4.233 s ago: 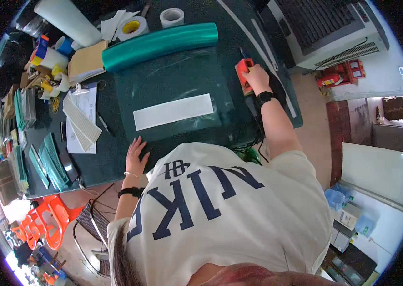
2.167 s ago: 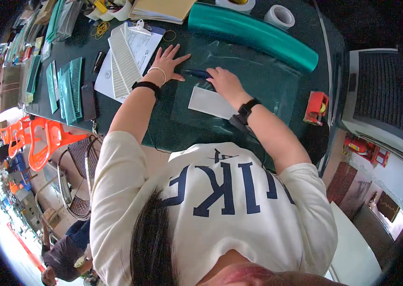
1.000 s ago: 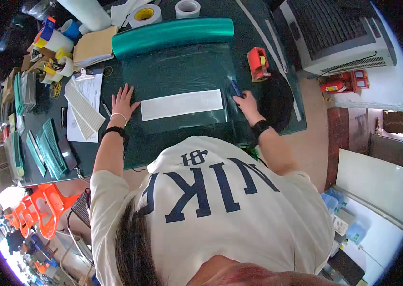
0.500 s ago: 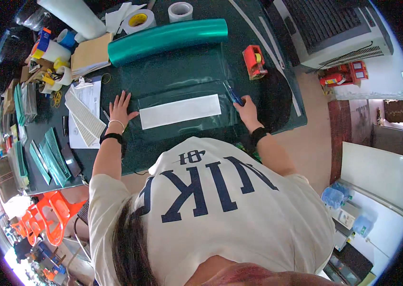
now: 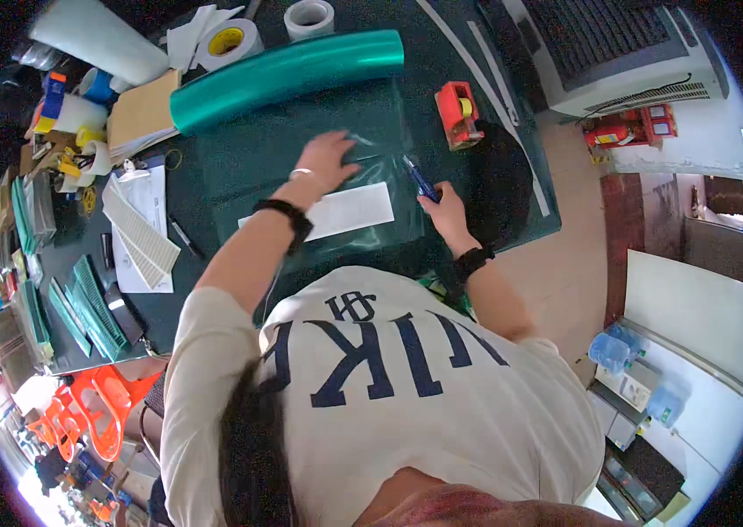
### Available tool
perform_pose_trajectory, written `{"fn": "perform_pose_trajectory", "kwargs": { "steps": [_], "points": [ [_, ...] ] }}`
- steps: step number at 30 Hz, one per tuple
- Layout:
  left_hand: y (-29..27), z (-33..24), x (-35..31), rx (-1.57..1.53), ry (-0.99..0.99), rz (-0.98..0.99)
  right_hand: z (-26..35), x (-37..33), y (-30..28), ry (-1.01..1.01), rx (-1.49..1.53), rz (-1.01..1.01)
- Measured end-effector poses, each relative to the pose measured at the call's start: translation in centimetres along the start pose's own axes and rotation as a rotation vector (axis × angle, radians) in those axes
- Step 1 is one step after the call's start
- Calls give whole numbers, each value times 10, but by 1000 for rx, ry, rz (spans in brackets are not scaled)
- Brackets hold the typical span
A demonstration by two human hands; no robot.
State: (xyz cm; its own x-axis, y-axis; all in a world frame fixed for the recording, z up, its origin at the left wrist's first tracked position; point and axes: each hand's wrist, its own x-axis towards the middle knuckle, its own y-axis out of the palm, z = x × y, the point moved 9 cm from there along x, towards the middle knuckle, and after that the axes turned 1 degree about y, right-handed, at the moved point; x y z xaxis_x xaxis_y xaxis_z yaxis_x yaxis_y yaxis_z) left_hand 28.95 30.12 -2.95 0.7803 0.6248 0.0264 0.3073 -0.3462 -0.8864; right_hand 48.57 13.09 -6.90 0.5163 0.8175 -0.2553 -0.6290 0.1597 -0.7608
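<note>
My left hand [image 5: 329, 162] is over the clear film, just beyond the white paper strip [image 5: 349, 211], with its fingers stretched and slightly blurred. Whether it touches the film I cannot tell. Its wrist and forearm cover part of the strip. To the right of the strip, my right hand [image 5: 446, 215] grips a blue utility knife [image 5: 422, 180], its tip pointing away from me. The clear film [image 5: 301, 119] lies flat on the dark green tabletop and shines near the strip. It meets the green film roll [image 5: 288, 79] at the back.
A red tape dispenser [image 5: 458, 116] stands right of the film. Tape rolls [image 5: 308, 19] sit behind the green roll. On the left are a clipboard with papers [image 5: 145, 233], a black pen [image 5: 185, 237], and green strips [image 5: 95, 307]. Long pale strips [image 5: 494, 79] run along the right edge.
My left hand has left the spot beside the strip's left end and moved right and away, over the film. My right hand still holds the utility knife in about the same place.
</note>
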Motion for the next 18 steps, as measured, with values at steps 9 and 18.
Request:
{"fn": "perform_pose_trajectory", "kwargs": {
  "steps": [9, 18],
  "points": [
    [49, -35, 44, 171, -137, 128, 63, 19, -71, -554, -139, -95],
    [49, -36, 42, 183, -166, 179, 118, 45, -48, -808, -373, 80]
  ]
}}
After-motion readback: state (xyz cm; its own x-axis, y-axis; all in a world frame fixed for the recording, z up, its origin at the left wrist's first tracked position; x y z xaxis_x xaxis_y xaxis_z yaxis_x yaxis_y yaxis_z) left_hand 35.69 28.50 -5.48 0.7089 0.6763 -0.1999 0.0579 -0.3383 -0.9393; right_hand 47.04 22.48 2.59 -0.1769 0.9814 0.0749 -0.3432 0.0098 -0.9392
